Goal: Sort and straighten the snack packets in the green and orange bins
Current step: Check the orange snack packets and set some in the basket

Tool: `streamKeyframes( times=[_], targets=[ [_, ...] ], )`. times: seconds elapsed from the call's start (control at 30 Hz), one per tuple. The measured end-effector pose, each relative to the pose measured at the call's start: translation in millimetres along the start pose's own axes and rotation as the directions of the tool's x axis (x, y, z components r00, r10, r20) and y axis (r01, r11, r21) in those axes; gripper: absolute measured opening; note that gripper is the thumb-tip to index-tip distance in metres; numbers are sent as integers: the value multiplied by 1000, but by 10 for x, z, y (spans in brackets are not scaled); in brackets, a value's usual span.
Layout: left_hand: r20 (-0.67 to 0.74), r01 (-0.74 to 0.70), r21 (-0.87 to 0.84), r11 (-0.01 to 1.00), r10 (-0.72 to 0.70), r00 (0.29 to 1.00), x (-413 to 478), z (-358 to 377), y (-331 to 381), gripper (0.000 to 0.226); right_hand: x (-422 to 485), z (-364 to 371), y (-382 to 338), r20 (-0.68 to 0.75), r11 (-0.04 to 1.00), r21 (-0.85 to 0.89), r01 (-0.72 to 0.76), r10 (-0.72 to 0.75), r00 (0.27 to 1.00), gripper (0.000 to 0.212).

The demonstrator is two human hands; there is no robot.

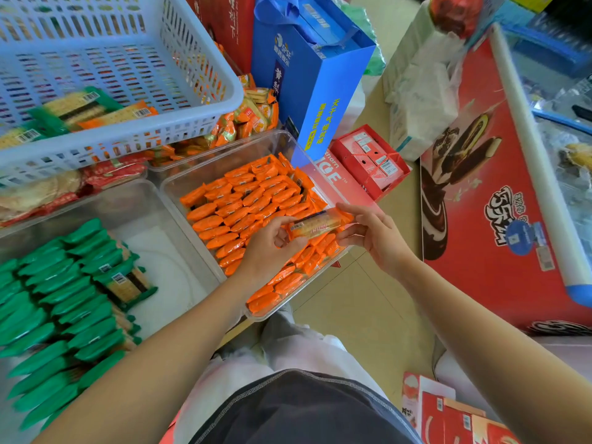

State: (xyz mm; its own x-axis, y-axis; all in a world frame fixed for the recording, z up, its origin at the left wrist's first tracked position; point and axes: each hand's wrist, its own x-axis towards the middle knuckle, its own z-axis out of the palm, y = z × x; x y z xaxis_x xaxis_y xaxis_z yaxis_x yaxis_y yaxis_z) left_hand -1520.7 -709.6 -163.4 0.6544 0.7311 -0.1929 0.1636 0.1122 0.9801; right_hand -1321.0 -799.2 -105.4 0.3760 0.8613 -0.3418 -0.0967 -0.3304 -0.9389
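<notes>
Orange packet (317, 225) between left hand (269, 248), right hand (374, 238), above bin rim (266, 314)

Two bins sit side by side before you. The left bin (179, 251) holds rows of packets (64, 315) along its left side, one lying across them. The right bin (298, 288) is filled with more packets (250, 200). A single packet (317, 224) is above the right bin's near right part, your left hand (269, 248) pinching its left end and your right hand (374, 235) its right end. Behind the bins, a basket (179, 129) sits over further bins, a few packets in its near left corner. A bag (304, 75) stands right of the basket, cartons (371, 158) lie just before the bag, and a freezer (496, 187) stands at far right.
</notes>
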Motion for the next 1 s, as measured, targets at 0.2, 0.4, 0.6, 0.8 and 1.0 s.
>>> streamKeyframes(
  times=[0.2,0.4,0.6,0.8,1.0],
  targets=[
    [-10,89,21,996,-89,996,-18,-53,22,84,-18,-12,17,6,979,-196,63,-63,998,6],
    [35,282,-103,954,-279,960,-54,-50,135,68,-24,2,50,-3,991,-126,35,-35,999,12],
    [82,373,-228,899,-364,928,-59,-70,149,44,20,-20,92,-58,991,-118,64,-71,996,6],
    [61,217,-222,951,-208,976,1,-31,139,22,72,-37,91,-87,990,-130,-52,41,995,31],
    [0,21,-8,1000,-21,1000,122,49,105,40,135,-131,-26,3,977,142,-161,162,987,45]
  ],
)
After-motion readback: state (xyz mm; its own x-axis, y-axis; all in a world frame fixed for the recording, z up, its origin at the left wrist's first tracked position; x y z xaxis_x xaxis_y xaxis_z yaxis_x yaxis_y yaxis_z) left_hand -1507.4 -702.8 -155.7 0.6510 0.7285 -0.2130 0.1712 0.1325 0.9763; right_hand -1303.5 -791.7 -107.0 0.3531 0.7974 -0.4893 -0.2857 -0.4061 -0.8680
